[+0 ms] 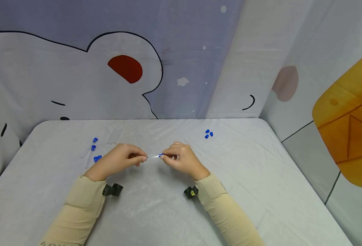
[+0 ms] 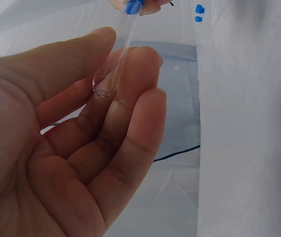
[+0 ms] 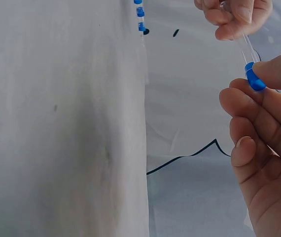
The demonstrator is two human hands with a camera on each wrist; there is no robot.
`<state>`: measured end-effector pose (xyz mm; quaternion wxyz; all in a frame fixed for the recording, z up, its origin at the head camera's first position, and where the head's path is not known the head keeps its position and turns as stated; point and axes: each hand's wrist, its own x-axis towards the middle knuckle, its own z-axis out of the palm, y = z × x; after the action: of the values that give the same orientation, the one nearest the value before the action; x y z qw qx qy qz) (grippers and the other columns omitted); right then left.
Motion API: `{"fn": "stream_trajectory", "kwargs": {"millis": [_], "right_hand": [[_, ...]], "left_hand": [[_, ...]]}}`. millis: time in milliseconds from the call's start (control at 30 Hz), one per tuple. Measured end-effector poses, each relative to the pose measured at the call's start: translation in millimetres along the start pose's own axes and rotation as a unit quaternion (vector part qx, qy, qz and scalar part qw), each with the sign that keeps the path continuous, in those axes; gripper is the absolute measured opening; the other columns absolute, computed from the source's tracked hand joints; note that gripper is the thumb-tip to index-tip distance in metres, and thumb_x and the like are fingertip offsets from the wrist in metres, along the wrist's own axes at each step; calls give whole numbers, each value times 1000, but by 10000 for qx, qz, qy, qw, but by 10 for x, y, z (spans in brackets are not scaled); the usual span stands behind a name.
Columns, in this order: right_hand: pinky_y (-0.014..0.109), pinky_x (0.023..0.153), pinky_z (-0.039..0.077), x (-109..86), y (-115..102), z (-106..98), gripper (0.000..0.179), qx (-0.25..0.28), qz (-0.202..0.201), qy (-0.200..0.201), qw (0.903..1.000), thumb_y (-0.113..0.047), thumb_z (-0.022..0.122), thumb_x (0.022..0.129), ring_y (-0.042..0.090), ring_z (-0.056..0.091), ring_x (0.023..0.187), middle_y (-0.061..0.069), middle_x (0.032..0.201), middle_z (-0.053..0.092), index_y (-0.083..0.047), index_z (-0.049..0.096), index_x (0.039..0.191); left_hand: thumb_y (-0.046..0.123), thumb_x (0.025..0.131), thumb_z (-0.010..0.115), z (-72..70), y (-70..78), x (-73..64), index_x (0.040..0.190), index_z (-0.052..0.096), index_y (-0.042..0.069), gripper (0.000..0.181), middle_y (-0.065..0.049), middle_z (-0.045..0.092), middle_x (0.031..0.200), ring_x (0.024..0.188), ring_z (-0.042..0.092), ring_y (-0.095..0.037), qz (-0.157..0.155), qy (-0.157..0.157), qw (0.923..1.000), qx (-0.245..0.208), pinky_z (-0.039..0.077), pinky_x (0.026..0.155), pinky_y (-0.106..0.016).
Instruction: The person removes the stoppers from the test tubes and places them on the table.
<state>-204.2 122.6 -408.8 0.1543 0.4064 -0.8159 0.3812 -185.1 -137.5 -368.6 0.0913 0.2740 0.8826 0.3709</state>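
A clear test tube point(image 1: 153, 156) lies almost level between both hands above the table. My left hand point(image 1: 124, 159) pinches its rounded closed end, which shows in the left wrist view as a clear tube end point(image 2: 103, 86) between thumb and fingers. At the other end, my right hand point(image 1: 182, 159) pinches a blue cap point(image 3: 254, 77) with thumb and forefinger. The cap sits at the tube's mouth; how far it is pushed in I cannot tell. The right hand's other fingers curl loosely below.
Several capped tubes point(image 1: 88, 160) with blue caps lie at the left, beside the left forearm. Behind the left hand are clear uncapped tubes point(image 1: 114, 136). Three loose blue caps point(image 1: 207, 136) lie at the back right of the white-covered table point(image 1: 276, 191). Printed cloth walls point(image 1: 187, 51) stand behind.
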Motion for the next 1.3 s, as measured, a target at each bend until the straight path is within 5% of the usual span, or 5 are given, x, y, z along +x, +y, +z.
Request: {"fn": "stream_trajectory", "kwargs": {"millis": [267,467,767,1300], "right_hand": [[22,63,47,-3,-11,-10,7,29,78,-28,10000,-9,74,91,14,56,69,-3,75,68,-6,80,90],[36,61,51,-5,-12,-30,8,463,136,-8,9988,-8,72,93,10,54,70,-2,75,67,-4,79,92],[26,70,49,0,-11,-90,8,1240,141,-302,9917,-4,70,96,11,59,79,-1,83,71,-3,77,97],[26,71,50,-1,-2,-98,8,1264,161,-194,9917,-4,72,94,11,59,79,-1,84,72,-4,78,99]], "left_hand": [[19,100,67,-6,-16,0,112,75,2,23,-4,72,88,78,67,-24,-9,5,10000,-13,52,69,-34],[19,101,67,-34,-23,-15,118,73,2,26,-5,74,91,82,68,-26,-72,-35,9997,-242,53,73,-35],[15,102,63,-66,-20,-35,120,72,-2,26,-12,75,99,85,70,-16,-159,-99,9954,-944,58,82,-46],[17,103,61,-77,29,-51,116,73,-2,26,-10,74,95,83,71,-15,-121,-115,9951,-979,58,81,-45]]}}
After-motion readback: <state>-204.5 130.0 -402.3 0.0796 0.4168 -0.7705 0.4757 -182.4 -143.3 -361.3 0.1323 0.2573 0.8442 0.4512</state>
